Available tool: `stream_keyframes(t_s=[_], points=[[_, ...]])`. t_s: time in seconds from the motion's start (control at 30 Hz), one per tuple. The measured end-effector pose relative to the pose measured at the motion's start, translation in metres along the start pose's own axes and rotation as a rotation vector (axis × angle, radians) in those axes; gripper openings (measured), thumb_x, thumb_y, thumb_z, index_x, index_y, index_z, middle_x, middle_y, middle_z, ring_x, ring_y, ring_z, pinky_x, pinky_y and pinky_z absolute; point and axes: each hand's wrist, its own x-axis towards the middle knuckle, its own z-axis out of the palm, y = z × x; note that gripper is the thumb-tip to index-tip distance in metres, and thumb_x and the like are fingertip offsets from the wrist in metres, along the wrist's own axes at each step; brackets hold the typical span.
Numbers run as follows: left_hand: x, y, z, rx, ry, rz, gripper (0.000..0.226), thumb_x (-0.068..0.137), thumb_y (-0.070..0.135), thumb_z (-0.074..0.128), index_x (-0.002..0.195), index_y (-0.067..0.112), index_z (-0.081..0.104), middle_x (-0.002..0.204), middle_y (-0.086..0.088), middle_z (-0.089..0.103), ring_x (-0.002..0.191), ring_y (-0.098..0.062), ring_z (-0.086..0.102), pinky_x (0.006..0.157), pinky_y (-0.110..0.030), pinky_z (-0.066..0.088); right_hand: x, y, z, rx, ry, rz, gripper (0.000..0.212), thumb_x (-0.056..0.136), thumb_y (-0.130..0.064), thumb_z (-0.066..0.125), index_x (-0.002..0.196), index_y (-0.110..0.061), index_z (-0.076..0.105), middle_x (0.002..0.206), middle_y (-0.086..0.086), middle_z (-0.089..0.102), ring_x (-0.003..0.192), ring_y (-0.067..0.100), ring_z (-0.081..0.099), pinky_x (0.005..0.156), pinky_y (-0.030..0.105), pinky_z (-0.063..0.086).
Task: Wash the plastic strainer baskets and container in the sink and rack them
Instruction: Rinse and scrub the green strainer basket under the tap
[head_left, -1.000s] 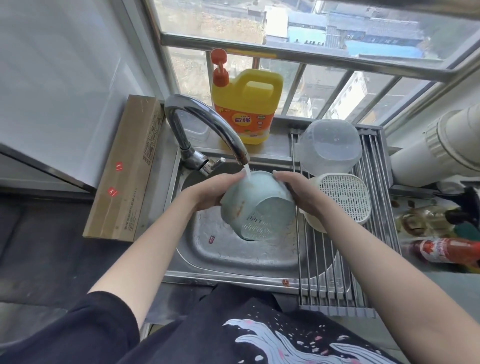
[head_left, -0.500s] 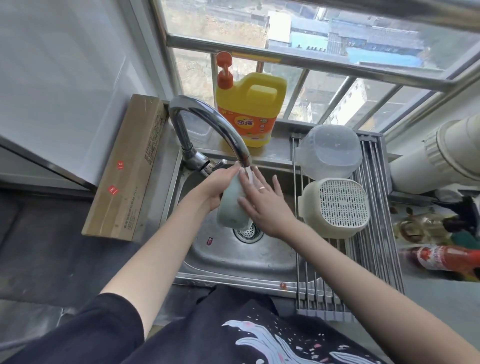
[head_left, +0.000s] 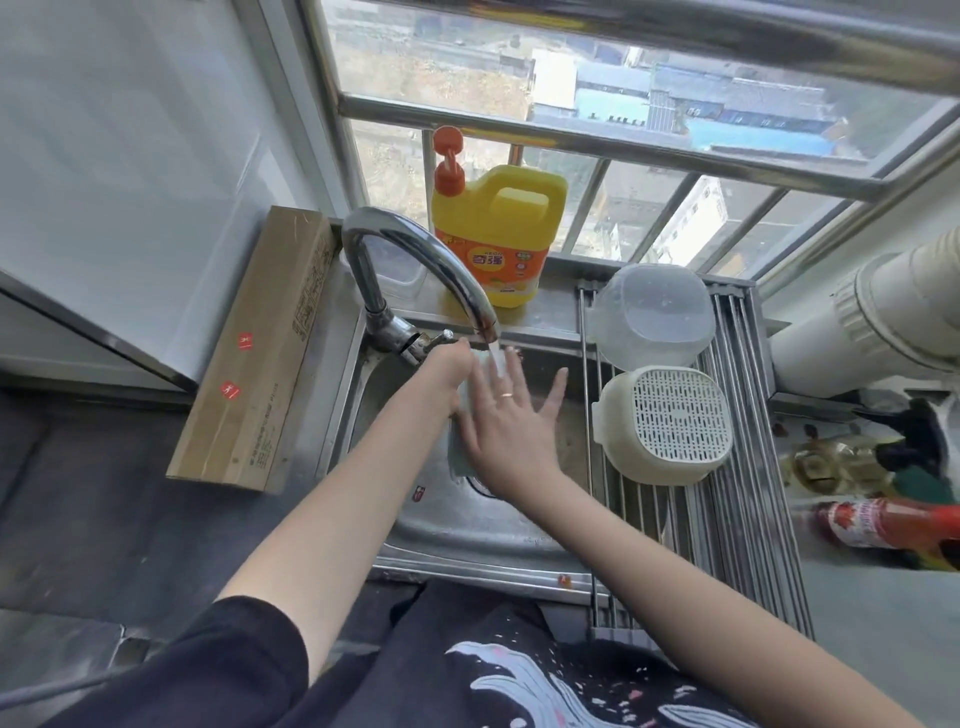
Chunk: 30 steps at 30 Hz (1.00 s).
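Note:
Under the running tap (head_left: 415, 260) my left hand (head_left: 447, 364) grips a pale green strainer basket (head_left: 460, 452) over the sink (head_left: 467, 535). The basket is mostly hidden by both hands. My right hand (head_left: 509, 421) lies flat against the basket's side with fingers spread, and water falls on them. On the roll-up steel rack (head_left: 743, 525) at the sink's right, a clear plastic container (head_left: 652, 317) sits upside down at the back. A cream strainer basket (head_left: 670, 421) sits upside down in front of it.
A yellow detergent jug (head_left: 498, 234) with an orange pump stands on the sill behind the tap. A long cardboard box (head_left: 254, 353) lies left of the sink. A red-labelled bottle (head_left: 883, 527) and a white pipe (head_left: 883, 322) are at the right.
The green basket was held between both hands with its bottom toward me. It has turned on edge; my right hand released it and now spreads flat over its side.

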Motion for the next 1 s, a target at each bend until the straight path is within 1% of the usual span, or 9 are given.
stream_keyframes(t_s=[0.13, 0.23, 0.33, 0.4, 0.53, 0.67, 0.77, 0.87, 1.0], points=[[-0.04, 0.014, 0.003, -0.072, -0.033, -0.02, 0.043, 0.103, 0.029, 0.024, 0.071, 0.012, 0.046, 0.068, -0.007, 0.06, 0.081, -0.021, 0.055, 0.065, -0.026, 0.04, 0.003, 0.001, -0.003, 0.077, 0.071, -0.082, 0.051, 0.101, -0.037, 0.022, 0.151, -0.026, 0.021, 0.157, -0.009, 0.021, 0.147, 0.012, 0.01, 0.112, 0.06, -0.01], [-0.052, 0.015, 0.001, -0.051, 0.084, 0.107, 0.031, 0.1, 0.02, 0.03, 0.095, 0.008, 0.058, 0.122, -0.019, 0.059, 0.109, -0.033, 0.059, 0.062, -0.026, 0.042, 0.026, 0.0, -0.014, 0.206, 0.1, 0.016, 0.042, 0.1, -0.028, 0.029, 0.14, -0.024, 0.041, 0.145, -0.002, 0.042, 0.139, 0.018, 0.029, 0.11, 0.046, 0.022], [-0.06, 0.014, 0.003, 0.196, 0.24, 0.215, 0.041, 0.1, 0.017, 0.032, 0.129, -0.005, 0.049, 0.136, -0.023, 0.05, 0.124, -0.035, 0.05, 0.084, -0.028, 0.047, 0.046, -0.003, -0.024, 0.282, -0.037, 0.141, 0.038, 0.098, -0.027, 0.028, 0.127, -0.013, 0.048, 0.132, 0.01, 0.047, 0.128, 0.028, 0.034, 0.096, 0.044, 0.037], [-0.062, 0.015, 0.007, 0.392, 0.306, 0.291, 0.041, 0.1, 0.018, 0.032, 0.125, -0.006, 0.053, 0.132, -0.025, 0.053, 0.123, -0.036, 0.049, 0.1, -0.034, 0.042, 0.054, 0.003, -0.028, 0.323, -0.154, 0.199, 0.042, 0.099, -0.032, 0.024, 0.127, -0.013, 0.049, 0.13, 0.013, 0.05, 0.125, 0.033, 0.041, 0.097, 0.046, 0.037], [-0.068, 0.015, 0.013, 0.457, 0.364, 0.31, 0.044, 0.096, 0.031, 0.041, 0.118, -0.001, 0.06, 0.125, -0.019, 0.06, 0.12, -0.033, 0.053, 0.098, -0.035, 0.042, 0.056, 0.013, -0.032, 0.482, -0.174, 0.332, 0.048, 0.1, -0.039, 0.027, 0.122, -0.007, 0.055, 0.129, 0.017, 0.055, 0.121, 0.033, 0.049, 0.096, 0.042, 0.04], [-0.079, 0.017, 0.016, 0.317, 0.321, 0.331, 0.048, 0.081, 0.035, 0.062, 0.114, -0.001, 0.064, 0.119, -0.015, 0.064, 0.112, -0.03, 0.058, 0.091, -0.033, 0.045, 0.047, 0.011, -0.029, 0.177, 0.011, 0.144, 0.034, 0.098, -0.021, 0.031, 0.12, -0.007, 0.053, 0.12, 0.016, 0.06, 0.114, 0.034, 0.054, 0.087, 0.04, 0.044], [-0.071, 0.019, 0.018, 0.194, 0.263, 0.362, 0.056, 0.064, 0.031, 0.062, 0.105, -0.006, 0.065, 0.114, -0.022, 0.065, 0.109, -0.034, 0.061, 0.092, -0.039, 0.049, 0.038, 0.019, -0.029, 0.161, 0.057, 0.018, 0.041, 0.099, -0.026, 0.03, 0.134, -0.011, 0.044, 0.139, 0.011, 0.049, 0.134, 0.027, 0.037, 0.108, 0.042, 0.027], [-0.067, 0.023, 0.024, 0.124, 0.23, 0.359, 0.03, 0.087, 0.009, 0.053, 0.108, -0.011, 0.061, 0.117, -0.028, 0.062, 0.104, -0.032, 0.061, 0.09, -0.037, 0.047, 0.016, 0.025, -0.028, 0.247, 0.018, -0.126, 0.051, 0.1, -0.038, 0.026, 0.148, -0.02, 0.027, 0.156, -0.001, 0.025, 0.146, 0.021, 0.011, 0.115, 0.047, 0.015], [-0.082, 0.018, 0.035, 0.089, 0.32, 0.337, 0.036, 0.097, 0.022, 0.039, 0.115, -0.002, 0.058, 0.119, -0.02, 0.061, 0.104, -0.03, 0.06, 0.093, -0.04, 0.049, 0.027, 0.039, -0.029, 0.467, -0.029, -0.018, 0.043, 0.101, -0.029, 0.025, 0.14, -0.016, 0.04, 0.148, 0.003, 0.038, 0.139, 0.02, 0.029, 0.111, 0.042, 0.026]])
